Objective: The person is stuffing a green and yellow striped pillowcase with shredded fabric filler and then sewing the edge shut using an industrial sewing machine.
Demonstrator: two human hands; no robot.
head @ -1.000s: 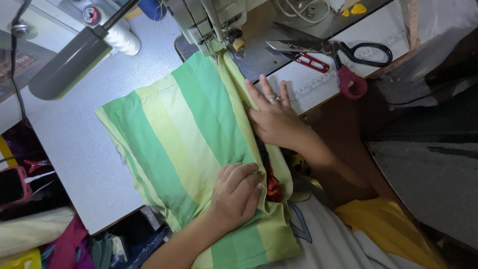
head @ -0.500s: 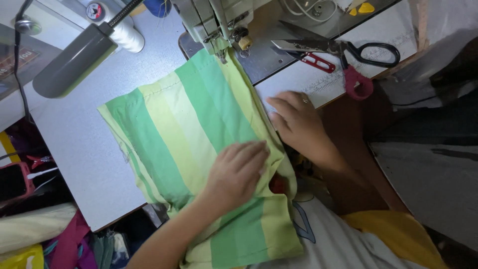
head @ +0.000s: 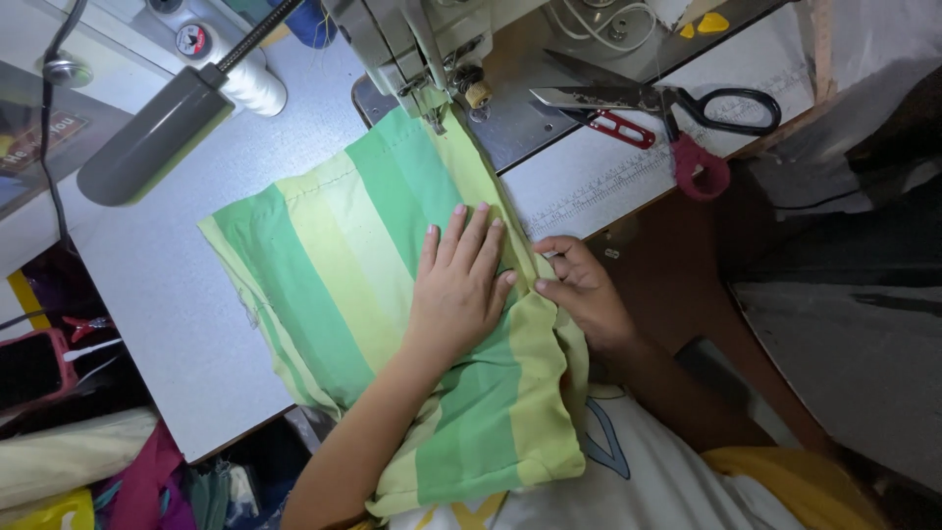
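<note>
A green and yellow striped cloth (head: 334, 255) lies on the grey sewing table, its far end under the presser foot of the sewing machine (head: 422, 59). My left hand (head: 461, 285) lies flat on the cloth with fingers spread toward the needle. My right hand (head: 579, 290) pinches the cloth's right folded edge between thumb and fingers, just beside the left hand. The near end of the cloth hangs off the table over my lap.
Black-handled scissors (head: 677, 98) and a red-handled snipper (head: 623, 128) lie on the table right of the machine. A grey lamp head (head: 157, 147) and a white thread cone (head: 255, 88) stand at the left. Bags and fabric sit below the table's left edge.
My left hand has slid up the cloth toward the needle and flattened out. My right hand has drawn back from the table to the cloth's right edge.
</note>
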